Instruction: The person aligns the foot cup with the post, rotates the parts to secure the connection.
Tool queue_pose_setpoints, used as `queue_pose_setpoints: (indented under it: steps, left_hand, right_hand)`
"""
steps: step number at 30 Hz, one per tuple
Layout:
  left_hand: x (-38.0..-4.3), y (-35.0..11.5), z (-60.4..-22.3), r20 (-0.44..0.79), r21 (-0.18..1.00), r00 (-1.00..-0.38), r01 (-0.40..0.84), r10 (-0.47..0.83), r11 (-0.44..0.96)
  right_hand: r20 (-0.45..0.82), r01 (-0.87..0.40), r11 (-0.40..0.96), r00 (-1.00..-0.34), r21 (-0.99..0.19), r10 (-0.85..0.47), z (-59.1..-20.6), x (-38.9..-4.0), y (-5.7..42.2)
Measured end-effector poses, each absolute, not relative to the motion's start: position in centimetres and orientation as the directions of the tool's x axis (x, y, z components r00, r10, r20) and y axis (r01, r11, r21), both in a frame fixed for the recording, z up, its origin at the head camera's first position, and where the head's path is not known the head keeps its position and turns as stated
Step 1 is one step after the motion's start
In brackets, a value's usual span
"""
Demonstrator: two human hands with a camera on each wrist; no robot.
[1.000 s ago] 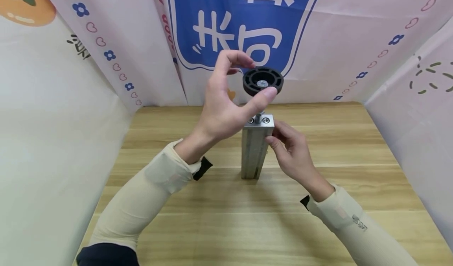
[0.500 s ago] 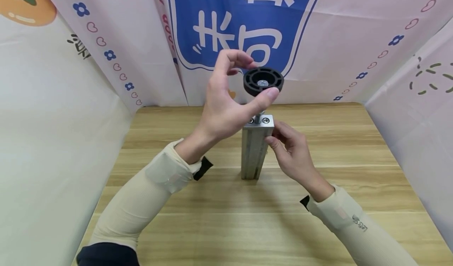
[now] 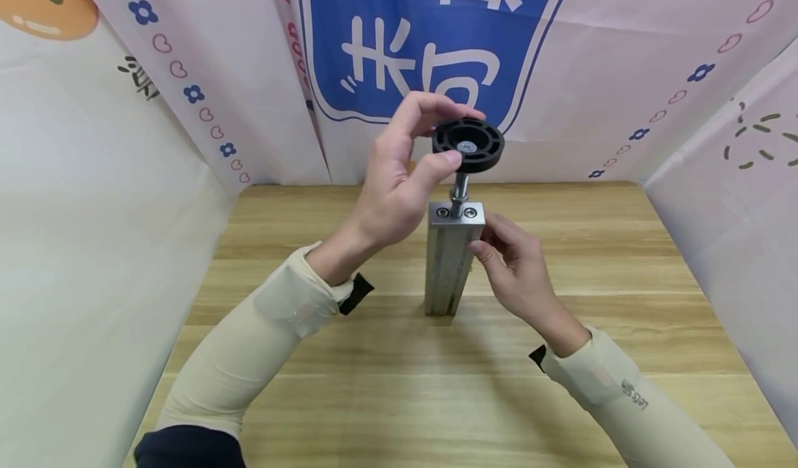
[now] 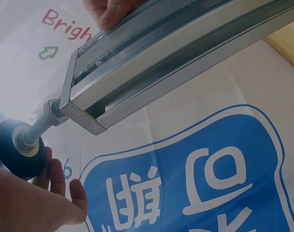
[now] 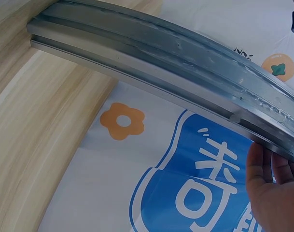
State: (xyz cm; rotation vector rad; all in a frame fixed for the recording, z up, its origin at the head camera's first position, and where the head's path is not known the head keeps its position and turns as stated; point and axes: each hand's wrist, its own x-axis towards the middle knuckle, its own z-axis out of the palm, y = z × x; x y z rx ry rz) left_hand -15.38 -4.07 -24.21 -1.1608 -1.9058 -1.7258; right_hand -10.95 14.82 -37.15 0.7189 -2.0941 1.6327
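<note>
A silver aluminium profile (image 3: 445,267) stands upright on the wooden table, with a screwed end plate (image 3: 474,223) on top. From that plate rises a threaded stud (image 3: 460,185) carrying a nut (image 4: 52,112) and a round black levelling foot (image 3: 492,155). My left hand (image 3: 395,177) holds the foot by its rim, thumb on the near upper side by the central screw, fingers behind it. Just below the end plate, my right hand (image 3: 516,271) grips the profile at its right edge, thumb in front. The right wrist view shows its fingers (image 5: 255,166) against the metal.
The wooden table (image 3: 349,399) spreads around the profile's base. Printed white cloth walls close off the back (image 3: 573,108), left (image 3: 93,212) and right (image 3: 742,198). Black straps show at both wrists.
My left thumb has slid back leftward over the foot's rim and the fingers have moved rightward along its far side, uncovering the stud. My right hand and the profile stay put.
</note>
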Motion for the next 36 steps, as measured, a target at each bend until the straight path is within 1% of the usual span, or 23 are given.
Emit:
queue_pose_setpoints:
  steps: [4,6,11,17,24,36]
  left_hand:
    - [-15.21,-4.15,-24.3,0.673,0.713,-0.628,0.691,0.391,-0.119]
    - [-15.2,-4.18,-24.33,0.678,0.706,-0.62,0.699,0.394,-0.115]
    - [-15.19,-4.39,-24.32,0.702,0.668,-0.622,0.744,0.347,-0.019]
    - [-15.16,-4.26,-24.23,0.72,0.647,-0.638,0.76,0.273,0.07]
    - [-15.27,-4.05,-24.14,0.745,0.622,-0.627,0.776,0.227,0.102]
    - [-15.26,-4.12,-24.23,0.758,0.6,-0.611,0.791,0.228,0.124]
  right_hand:
    - [0.586,-0.607,0.194,-0.794,-0.77,-0.162,-37.3,-10.76,14.81]
    - [0.591,-0.612,0.191,-0.791,-0.767,-0.159,-37.36,-10.77,14.79]
    - [0.604,-0.623,0.182,-0.783,-0.761,-0.152,-37.41,-10.88,14.79]
    - [0.608,-0.627,0.164,-0.779,-0.762,-0.153,-37.38,-10.9,14.8]
    - [0.613,-0.631,0.164,-0.776,-0.758,-0.149,-37.3,-10.93,14.7]
    - [0.611,-0.629,0.165,-0.778,-0.76,-0.148,-37.22,-10.86,14.61]
